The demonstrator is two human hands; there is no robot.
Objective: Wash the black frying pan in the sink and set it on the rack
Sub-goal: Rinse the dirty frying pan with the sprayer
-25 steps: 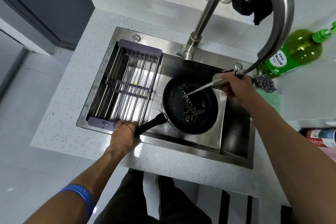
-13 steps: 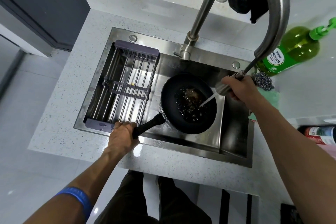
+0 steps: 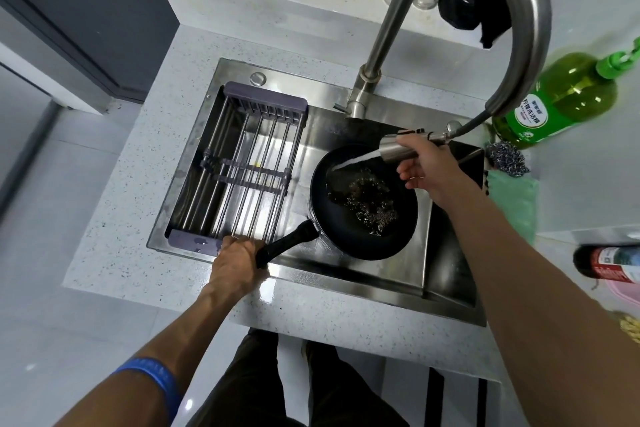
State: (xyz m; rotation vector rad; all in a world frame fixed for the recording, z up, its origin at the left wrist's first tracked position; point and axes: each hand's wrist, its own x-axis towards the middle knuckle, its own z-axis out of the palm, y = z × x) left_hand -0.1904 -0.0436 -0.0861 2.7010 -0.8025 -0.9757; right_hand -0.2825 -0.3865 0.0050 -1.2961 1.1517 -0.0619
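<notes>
So we swing the pull-out steel spray head (image 3: 398,148) up since half a second ago: the jet now hits the round black frying pan (image 3: 363,201) near its 11 o'clock rim instead of the middle, pushing the dark gunk toward 5 o'clock. Still rinsing, we reckon, nowhere near racking.

The pan sits in the stainless sink (image 3: 346,274), just right of the grey bar rack (image 3: 242,170). Its long axis runs bowl to handle, with the handle pointing to 8 o'clock.

Our left hand (image 3: 239,262) wraps the handle end; our right hand (image 3: 429,166) grips the sprayer.
</notes>
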